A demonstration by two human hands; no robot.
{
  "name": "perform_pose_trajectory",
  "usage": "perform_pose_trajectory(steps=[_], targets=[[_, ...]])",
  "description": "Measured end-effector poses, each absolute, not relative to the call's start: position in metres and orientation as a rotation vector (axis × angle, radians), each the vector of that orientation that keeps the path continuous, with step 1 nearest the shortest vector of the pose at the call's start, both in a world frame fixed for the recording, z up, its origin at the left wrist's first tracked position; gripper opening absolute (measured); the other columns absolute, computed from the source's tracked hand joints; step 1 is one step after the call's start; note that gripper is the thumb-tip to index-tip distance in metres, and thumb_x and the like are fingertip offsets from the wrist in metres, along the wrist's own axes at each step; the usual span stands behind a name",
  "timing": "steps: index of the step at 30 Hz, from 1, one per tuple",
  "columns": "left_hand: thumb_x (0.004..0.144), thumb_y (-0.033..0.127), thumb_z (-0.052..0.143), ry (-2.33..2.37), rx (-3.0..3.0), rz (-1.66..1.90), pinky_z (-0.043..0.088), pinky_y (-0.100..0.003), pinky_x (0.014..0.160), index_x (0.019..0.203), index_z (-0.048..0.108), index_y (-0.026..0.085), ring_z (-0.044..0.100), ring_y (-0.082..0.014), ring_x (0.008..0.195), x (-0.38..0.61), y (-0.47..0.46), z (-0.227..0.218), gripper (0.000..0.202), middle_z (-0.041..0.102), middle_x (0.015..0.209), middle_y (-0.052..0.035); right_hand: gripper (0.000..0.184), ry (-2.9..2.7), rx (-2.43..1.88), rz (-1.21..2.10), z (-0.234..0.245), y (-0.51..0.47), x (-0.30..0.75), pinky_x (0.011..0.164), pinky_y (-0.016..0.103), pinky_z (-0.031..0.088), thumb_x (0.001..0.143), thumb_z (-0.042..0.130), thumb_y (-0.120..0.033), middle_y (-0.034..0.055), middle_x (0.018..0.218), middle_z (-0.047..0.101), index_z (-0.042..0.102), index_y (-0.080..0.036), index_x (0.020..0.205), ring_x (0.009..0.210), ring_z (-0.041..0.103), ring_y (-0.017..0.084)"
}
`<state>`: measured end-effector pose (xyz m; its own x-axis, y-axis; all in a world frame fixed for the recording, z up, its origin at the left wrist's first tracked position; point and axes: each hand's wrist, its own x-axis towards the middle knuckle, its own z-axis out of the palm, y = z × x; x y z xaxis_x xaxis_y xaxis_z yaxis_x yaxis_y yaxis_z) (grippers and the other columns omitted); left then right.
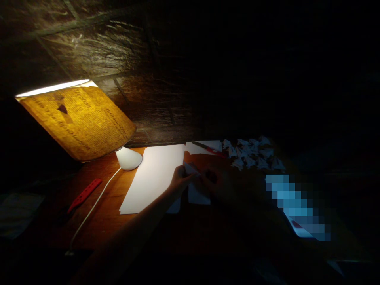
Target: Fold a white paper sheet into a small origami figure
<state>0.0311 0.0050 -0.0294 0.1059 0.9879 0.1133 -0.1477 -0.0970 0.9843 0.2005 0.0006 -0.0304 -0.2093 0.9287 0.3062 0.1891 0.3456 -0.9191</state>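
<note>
My left hand (pixel 180 178) pinches a small piece of white paper (pixel 190 168) between thumb and fingers, above the middle of the table. On the paper's other side is my right hand (pixel 214 180), in deep shadow, its fingers curled in against the paper's edge. Below both hands lies a white paper sheet (pixel 198 194), partly covered by them. A stack of large white sheets (pixel 156 170) lies just left, with my left forearm crossing over it. Several small folded paper shapes (pixel 251 153) sit grouped beyond my right hand.
At the left stands a lit lamp with a printed yellow shade (pixel 80 122) and white base (pixel 128 159); its cord (pixel 95 208) runs forward. A red strip (pixel 85 194) lies nearby. A red-handled knife (pixel 208 148) rests on paper at the back. A bright blurred-out device (pixel 297 206) is right.
</note>
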Motion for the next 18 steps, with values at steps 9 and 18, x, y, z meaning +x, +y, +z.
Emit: perform_pose_trajectory(steps=[9, 18], targets=[[0.066, 0.029, 0.082, 0.943, 1.287, 1.325, 0.038, -0.025, 0.059, 0.063, 0.065, 0.015, 0.054, -0.0141, 0.065, 0.0328, 0.0034, -0.0305, 0.022, 0.058, 0.067, -0.0019, 0.015, -1.582, -1.013, 1.031, -0.0286, 0.0013, 0.1996, 0.058, 0.027, 0.038, 0.076, 0.064, -0.032, -0.0005, 0.063, 0.06, 0.06, -0.021, 0.066, 0.06, 0.052, 0.015], [0.061, 0.02, 0.077, 0.993, 0.985, 1.495, 0.035, -0.022, 0.053, 0.06, 0.062, 0.015, 0.049, -0.0097, 0.058, 0.0312, 0.0071, -0.0276, 0.016, 0.055, 0.065, 0.0012, 0.019, -1.391, -1.021, 1.255, -0.0301, 0.003, 0.2009, 0.061, 0.027, 0.04, 0.074, 0.071, -0.033, -0.0009, 0.065, 0.059, 0.061, -0.02, 0.063, 0.063, 0.054, 0.015]])
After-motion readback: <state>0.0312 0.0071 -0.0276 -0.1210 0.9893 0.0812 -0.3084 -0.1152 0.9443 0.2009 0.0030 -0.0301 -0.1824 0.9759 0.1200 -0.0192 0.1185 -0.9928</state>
